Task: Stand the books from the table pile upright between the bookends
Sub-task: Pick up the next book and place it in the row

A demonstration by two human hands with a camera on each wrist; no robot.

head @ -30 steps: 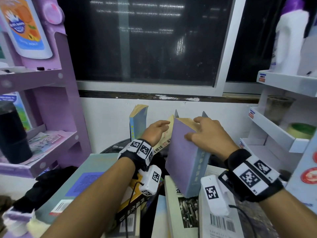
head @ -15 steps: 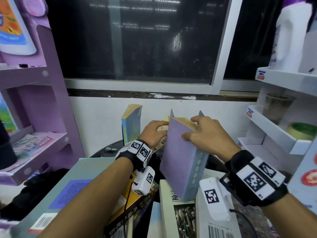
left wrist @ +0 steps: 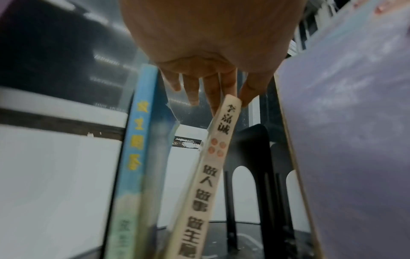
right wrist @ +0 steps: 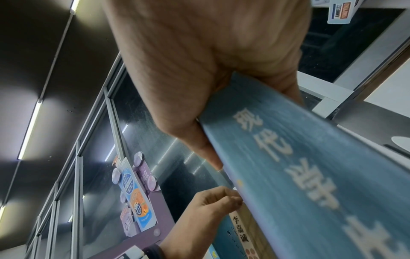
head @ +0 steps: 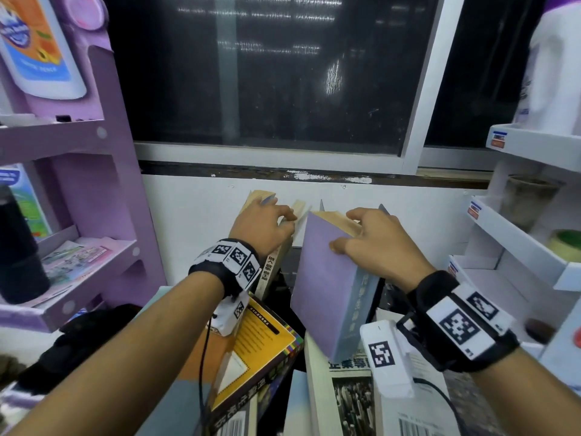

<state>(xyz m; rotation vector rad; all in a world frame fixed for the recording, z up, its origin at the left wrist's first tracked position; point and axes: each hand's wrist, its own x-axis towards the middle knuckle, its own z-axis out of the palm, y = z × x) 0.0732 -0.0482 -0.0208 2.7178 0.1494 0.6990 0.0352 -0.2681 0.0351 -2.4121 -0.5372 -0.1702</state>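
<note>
My right hand (head: 345, 229) grips the top of a thick book with a purple cover (head: 323, 278) and a blue-grey spine (right wrist: 299, 166), held upright and slightly tilted over the pile. Two black bookend tips (head: 321, 204) poke up behind it. My left hand (head: 283, 215) pinches the top of a thin cream-spined book (left wrist: 206, 175), which leans left toward an upright blue book (left wrist: 137, 157). A black bookend (left wrist: 250, 157) stands right of the cream book. The pile in front holds a yellow book (head: 261, 341) and a white photo-cover book (head: 345, 394) lying flat.
A purple shelf unit (head: 94, 152) with a black bottle (head: 19, 247) stands at the left. White shelves (head: 518, 234) with cups stand at the right. The white wall and dark window are close behind the books. A black cloth (head: 88, 325) lies at the left.
My left hand has moved left with the cream book's top, up against the blue book. The right hand still holds the purple book in about the same place.
</note>
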